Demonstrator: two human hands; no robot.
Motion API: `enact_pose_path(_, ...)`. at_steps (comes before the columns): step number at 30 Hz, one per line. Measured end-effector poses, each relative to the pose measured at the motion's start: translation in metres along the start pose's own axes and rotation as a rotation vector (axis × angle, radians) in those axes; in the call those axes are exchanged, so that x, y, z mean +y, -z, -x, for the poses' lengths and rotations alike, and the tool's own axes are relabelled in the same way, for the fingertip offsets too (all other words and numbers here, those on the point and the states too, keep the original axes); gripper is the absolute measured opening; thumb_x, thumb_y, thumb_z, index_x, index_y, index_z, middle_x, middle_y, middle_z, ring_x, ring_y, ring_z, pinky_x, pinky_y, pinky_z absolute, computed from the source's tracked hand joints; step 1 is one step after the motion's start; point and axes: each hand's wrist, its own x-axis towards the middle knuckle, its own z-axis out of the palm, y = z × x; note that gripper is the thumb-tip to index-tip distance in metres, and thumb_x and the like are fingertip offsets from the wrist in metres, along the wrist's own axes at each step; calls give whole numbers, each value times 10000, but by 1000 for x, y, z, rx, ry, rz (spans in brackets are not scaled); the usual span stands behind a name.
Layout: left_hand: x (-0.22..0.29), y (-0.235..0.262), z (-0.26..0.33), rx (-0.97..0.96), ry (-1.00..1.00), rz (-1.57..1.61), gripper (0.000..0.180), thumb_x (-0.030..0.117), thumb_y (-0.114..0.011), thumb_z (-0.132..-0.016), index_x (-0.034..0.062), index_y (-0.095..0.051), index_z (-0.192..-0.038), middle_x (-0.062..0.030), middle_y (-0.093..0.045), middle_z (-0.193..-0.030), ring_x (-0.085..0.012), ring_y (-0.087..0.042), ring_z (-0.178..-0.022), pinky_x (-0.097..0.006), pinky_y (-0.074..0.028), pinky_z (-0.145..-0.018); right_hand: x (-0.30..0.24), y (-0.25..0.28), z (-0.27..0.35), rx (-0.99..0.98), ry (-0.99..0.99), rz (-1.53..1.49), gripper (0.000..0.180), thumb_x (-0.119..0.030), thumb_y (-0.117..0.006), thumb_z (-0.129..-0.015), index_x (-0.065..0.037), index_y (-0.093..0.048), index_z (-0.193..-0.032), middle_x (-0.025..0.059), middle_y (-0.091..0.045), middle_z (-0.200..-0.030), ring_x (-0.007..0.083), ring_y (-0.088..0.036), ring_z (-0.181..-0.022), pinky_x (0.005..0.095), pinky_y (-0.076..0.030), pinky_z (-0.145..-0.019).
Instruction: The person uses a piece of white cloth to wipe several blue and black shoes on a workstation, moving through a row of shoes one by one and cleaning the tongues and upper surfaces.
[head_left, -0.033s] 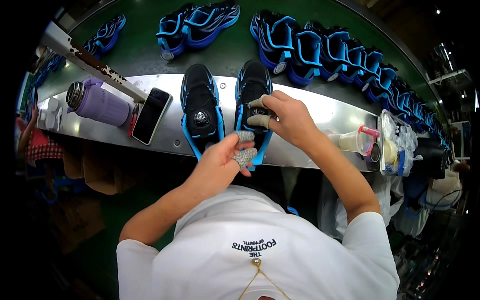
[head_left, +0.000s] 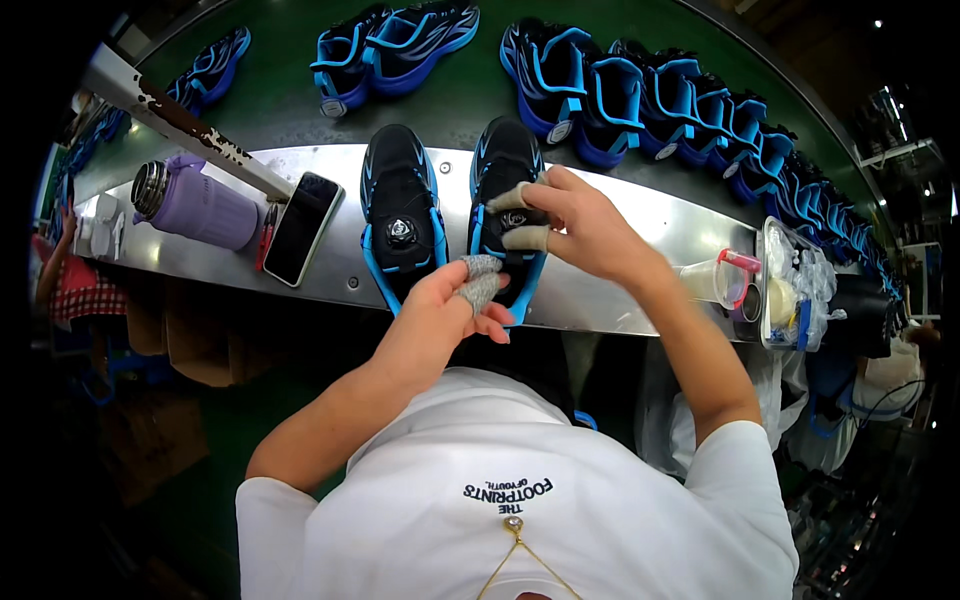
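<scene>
Right hand [head_left: 592,230] is partly curled, two covered fingertips apart at the second shoe [head_left: 505,150] right of the phone [head_left: 305,230]. Left hand [head_left: 432,318] half-closes by its opening; whether either grips, I cannot tell. Probably light, soft above, firm-soled: hold the heel.

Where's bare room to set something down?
Free: steel ledge between right hand and clear cup; narrow strip between phone and left shoe; green surface between far shoe pair and long shoe row. Crowded: ledge's left end with purple flask, right end with packed tray.
</scene>
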Motion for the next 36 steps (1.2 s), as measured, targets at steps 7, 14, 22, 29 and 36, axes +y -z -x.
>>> enact_pose_path(7,-10,-19,-32,-19,200,408,307,104,-453,-1018,-36,-503,-1286,-150,-563,-1255,-291,-639,-1107,-309,-566,-698,8,-9,-3,66,24,63,313,-204,-766,-791,-114,-705,-1084,104,-595,-874,270,-608,-815,360,-499,-734)
enact_pose_path(14,-17,-23,-38,26,206,345,306,118,-439,-1029,-50,-501,-1277,-168,-554,-1281,-294,-639,-1103,-308,-585,-627,20,5,-15,-129,240,47,426,-226,-689,-862,-172,-629,-1279,105,-610,-888,284,-600,-836,349,-495,-743)
enact_pose_path(22,-18,-29,-42,53,223,350,289,111,-437,-1029,-59,-501,-1254,-176,-566,-1260,-305,-642,-1103,-299,-588,-584,27,7,-18,-111,303,120,601,-293,-661,-849,-317,-513,-1431,76,-521,-720,267,-551,-623,386,-457,-562)
enact_pose_path(29,-20,-34,-44,38,237,377,280,88,-425,-1029,-62,-497,-1254,-169,-566,-1243,-314,-634,-1135,-300,-596,-564,38,-5,-16,-121,338,197,662,-192,-637,-813,-339,-500,-1444,70,-521,-744,261,-556,-650,385,-458,-579)
enact_pose_path(36,-21,-36,-44,24,241,381,297,82,-420,-1028,-65,-482,-1279,-172,-549,-1272,-323,-636,-1136,-304,-600,-557,36,11,-20,-178,431,87,600,-238,-669,-823,-273,-558,-1412,75,-495,-743,260,-530,-663,366,-435,-584)
